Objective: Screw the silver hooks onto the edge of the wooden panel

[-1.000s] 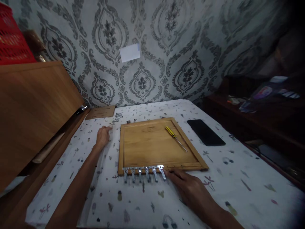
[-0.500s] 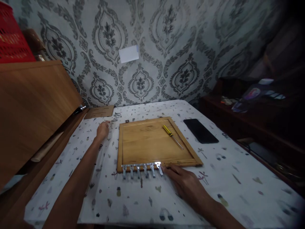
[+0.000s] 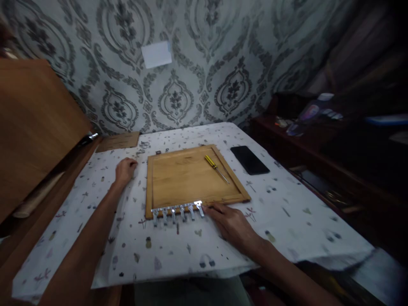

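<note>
A wooden panel (image 3: 181, 178) with a raised frame lies flat on the patterned tablecloth. Along its near edge runs a metal strip with several hooks (image 3: 174, 212). The fingers of my right hand (image 3: 234, 225) are closed at the strip's right end, by the panel's edge; whether they grip it is hard to tell. Left of the panel, my left hand (image 3: 125, 171) rests on the cloth with its fingers drawn together; anything inside them is too small to make out. A yellow-handled screwdriver (image 3: 211, 161) lies on the panel's right part.
Small metal pieces (image 3: 144, 145) lie beyond my left hand, near a cardboard sheet (image 3: 117, 142). A black phone (image 3: 249, 160) is right of the panel. A wooden cabinet (image 3: 35, 123) stands at left; a bottle (image 3: 307, 114) is on dark furniture at right.
The view has shifted, so everything sits further left and higher. My left hand's fingers, earlier reaching toward the small metal pieces, are now drawn in. My right hand stays at the strip's end.
</note>
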`<state>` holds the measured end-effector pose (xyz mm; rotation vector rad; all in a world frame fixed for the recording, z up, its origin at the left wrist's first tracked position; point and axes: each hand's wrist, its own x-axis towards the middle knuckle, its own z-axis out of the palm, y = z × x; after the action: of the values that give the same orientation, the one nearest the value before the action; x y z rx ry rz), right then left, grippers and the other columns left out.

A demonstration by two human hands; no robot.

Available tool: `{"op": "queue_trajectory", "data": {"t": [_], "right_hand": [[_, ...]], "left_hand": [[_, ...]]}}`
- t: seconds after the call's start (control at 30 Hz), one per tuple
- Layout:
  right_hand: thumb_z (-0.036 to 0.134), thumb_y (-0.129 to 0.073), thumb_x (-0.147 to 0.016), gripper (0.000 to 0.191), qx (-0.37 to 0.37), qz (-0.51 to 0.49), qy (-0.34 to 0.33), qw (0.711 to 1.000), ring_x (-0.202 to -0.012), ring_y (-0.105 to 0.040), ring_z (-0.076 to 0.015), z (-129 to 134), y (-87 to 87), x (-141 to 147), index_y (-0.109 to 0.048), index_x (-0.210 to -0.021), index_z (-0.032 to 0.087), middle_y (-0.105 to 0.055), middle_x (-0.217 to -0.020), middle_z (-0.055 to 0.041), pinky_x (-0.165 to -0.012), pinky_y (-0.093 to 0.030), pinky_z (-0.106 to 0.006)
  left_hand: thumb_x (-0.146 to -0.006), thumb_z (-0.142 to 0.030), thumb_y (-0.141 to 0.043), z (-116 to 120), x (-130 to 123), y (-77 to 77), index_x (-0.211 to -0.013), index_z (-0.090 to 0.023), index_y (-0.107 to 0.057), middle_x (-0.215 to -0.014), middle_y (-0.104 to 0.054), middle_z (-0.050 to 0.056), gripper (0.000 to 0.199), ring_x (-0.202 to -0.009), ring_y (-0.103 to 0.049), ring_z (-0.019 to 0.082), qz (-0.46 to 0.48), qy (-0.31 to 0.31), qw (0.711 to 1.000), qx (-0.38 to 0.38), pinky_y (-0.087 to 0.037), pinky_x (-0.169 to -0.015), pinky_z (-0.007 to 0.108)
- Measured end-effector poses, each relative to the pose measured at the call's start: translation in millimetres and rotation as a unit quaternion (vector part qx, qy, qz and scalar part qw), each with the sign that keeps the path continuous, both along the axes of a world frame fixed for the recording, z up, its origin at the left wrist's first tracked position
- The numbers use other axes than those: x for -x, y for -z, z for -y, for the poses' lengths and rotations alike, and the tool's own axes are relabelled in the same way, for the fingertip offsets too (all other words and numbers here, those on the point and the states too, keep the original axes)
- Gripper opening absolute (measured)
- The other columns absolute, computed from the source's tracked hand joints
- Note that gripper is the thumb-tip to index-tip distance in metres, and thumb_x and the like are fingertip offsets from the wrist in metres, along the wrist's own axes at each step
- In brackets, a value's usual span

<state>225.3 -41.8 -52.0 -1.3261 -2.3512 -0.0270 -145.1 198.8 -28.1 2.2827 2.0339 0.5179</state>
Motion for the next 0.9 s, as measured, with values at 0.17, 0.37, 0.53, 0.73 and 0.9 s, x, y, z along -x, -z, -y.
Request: {"op": "queue_trajectory", "data": {"t": [0.17,0.37,0.53,0.73,0.9], "right_hand": [[0.005,-0.050,-0.093,0.042,0.052,0.014,0.005,0.999,-0.083,-0.069,-0.0182,0.8,-0.1,1.5,-0.068,-0.128,0.017,-0.073,-0.099,-0.0090,-0.072,-0.054,-0.027],[0.007,-0.053,-0.093,0.038,0.065,0.018,0.024,0.997,-0.076,-0.063,-0.0152,-0.2,1.1,2.4,-0.069,-0.126,0.019,-0.069,-0.092,-0.0058,-0.067,-0.044,-0.024],[0.007,-0.048,-0.095,0.039,0.048,0.013,0.018,0.999,-0.071,-0.056,-0.0150,0.3,0.3,3.0,-0.069,-0.126,0.019,-0.068,-0.090,-0.0055,-0.062,-0.038,-0.026],[0.007,-0.049,-0.095,0.035,0.048,0.003,0.012,0.999,-0.075,-0.058,-0.0147,0.8,-0.8,2.9,-0.068,-0.123,0.016,-0.069,-0.091,-0.0063,-0.063,-0.038,-0.025],[0.004,-0.047,-0.094,0.036,0.030,0.002,0.008,1.000,-0.080,-0.060,-0.0155,1.5,1.0,2.2,-0.066,-0.123,0.016,-0.069,-0.094,-0.0066,-0.064,-0.041,-0.025]], "left_hand": [[-0.098,-0.036,-0.063,-2.4,3.0,-2.9,-0.124,-0.015,-0.062,-0.124,-0.064,0.011,0.033,-0.108,-0.065,0.024,0.006,-0.008,1.000,0.018,-0.058,-0.092,0.045],[-0.098,-0.036,-0.064,3.2,3.2,-9.5,-0.124,-0.015,-0.062,-0.125,-0.064,0.011,0.034,-0.111,-0.064,0.025,0.009,0.010,1.000,0.004,-0.056,-0.094,0.047],[-0.098,-0.038,-0.063,14.0,-0.2,-21.5,-0.118,-0.014,-0.064,-0.120,-0.066,0.009,0.032,-0.108,-0.065,0.025,0.039,-0.024,0.999,-0.007,-0.056,-0.094,0.046],[-0.091,-0.032,-0.062,26.6,-30.4,-42.4,-0.088,-0.014,-0.063,-0.079,-0.064,0.000,0.018,-0.077,-0.064,0.018,0.156,-0.014,0.988,-0.011,-0.055,-0.080,0.035],[-0.070,-0.044,-0.074,62.0,-97.6,-55.2,-0.081,-0.017,-0.068,-0.076,-0.068,0.001,0.029,-0.071,-0.063,0.016,0.226,0.135,0.960,0.097,-0.055,-0.071,0.028]]}}
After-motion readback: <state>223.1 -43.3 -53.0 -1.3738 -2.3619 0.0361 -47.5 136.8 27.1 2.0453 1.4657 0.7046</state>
